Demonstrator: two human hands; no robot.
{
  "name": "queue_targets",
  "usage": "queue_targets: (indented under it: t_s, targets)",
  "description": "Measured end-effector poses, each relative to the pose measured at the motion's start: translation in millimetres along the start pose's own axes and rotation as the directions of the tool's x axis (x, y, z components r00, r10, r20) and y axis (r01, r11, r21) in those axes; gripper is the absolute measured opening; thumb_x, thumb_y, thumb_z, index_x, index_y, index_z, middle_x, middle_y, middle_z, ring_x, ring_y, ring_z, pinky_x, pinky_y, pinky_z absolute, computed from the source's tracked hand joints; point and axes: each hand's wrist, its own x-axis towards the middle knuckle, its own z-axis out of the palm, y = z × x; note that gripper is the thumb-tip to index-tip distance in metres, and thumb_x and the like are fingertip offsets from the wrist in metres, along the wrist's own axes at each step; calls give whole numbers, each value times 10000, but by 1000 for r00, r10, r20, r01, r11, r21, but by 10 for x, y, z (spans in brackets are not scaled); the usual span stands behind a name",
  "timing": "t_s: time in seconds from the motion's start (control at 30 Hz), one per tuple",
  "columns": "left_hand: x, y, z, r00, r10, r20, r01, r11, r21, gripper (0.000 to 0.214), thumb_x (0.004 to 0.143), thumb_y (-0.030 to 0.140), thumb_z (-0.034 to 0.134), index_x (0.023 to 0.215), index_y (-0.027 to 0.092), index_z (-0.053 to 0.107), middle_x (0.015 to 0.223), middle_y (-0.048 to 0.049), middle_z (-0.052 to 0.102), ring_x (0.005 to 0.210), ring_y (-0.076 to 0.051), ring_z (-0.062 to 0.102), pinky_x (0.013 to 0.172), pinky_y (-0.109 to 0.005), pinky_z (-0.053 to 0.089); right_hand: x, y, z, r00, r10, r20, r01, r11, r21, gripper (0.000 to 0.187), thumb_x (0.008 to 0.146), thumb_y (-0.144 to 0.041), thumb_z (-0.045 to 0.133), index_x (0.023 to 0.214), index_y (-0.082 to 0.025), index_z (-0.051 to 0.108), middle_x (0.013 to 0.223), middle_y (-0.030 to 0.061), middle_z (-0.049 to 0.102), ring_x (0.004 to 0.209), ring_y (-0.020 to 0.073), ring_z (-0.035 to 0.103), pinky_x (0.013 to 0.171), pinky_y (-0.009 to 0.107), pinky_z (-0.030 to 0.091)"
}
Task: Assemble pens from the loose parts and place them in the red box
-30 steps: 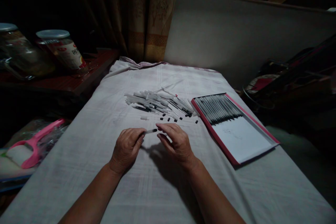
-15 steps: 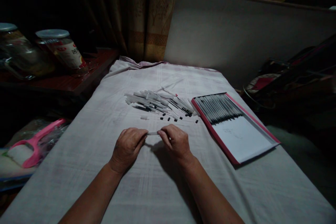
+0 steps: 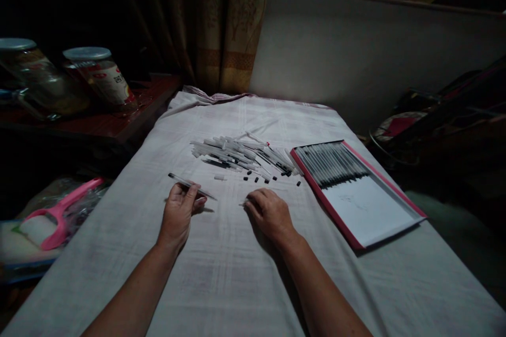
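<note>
My left hand (image 3: 179, 213) is closed around a pen (image 3: 193, 187), its dark end up to the left and its bare tip pointing right. Pinched in the fingers of my right hand (image 3: 271, 210) is a small clear pen cap (image 3: 243, 203), mostly covered by the fingertips. Beyond both hands lies a loose heap of clear pen parts (image 3: 227, 150), some with dark refills. Several small black plugs (image 3: 256, 179) and one clear cap (image 3: 220, 178) are scattered before the heap. On the right, a red-edged box lid (image 3: 326, 210) holds a row of pens (image 3: 332, 162).
A pale checked cloth (image 3: 221, 284) covers the table. On the left are a pink-handled tool (image 3: 59, 216) among plastic bags and a side table with lidded jars (image 3: 100, 76). A curtain (image 3: 221, 26) and a low wall (image 3: 336, 52) stand behind.
The hands were together on one pale tube. Now they are apart: my left hand has moved left and turned up with the pen, while the small cap stays in my right hand.
</note>
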Motion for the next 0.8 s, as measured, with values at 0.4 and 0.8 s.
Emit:
queue_targets:
  t_s: [0.4,0.8]
  targets:
    - [-130,-27,101,996,-53,69,56,997,-44,531,579,502,840,891,197,538,901,-2,660,700,-123,667,540,-199,564,-45,-286,133,997,43,63,-64,927,369,151,848,-203,539,963,-195,637,870,45,699,771,172,622,721,273,457]
    - [-224,-90,161,989,-65,133,68,998,-19,502,613,462,837,902,190,529,884,4,684,730,-117,672,626,-222,589,-54,-277,185,999,29,35,-41,916,398,207,870,-229,545,1022,-191,681,940,68,739,847,187,670,769,282,492]
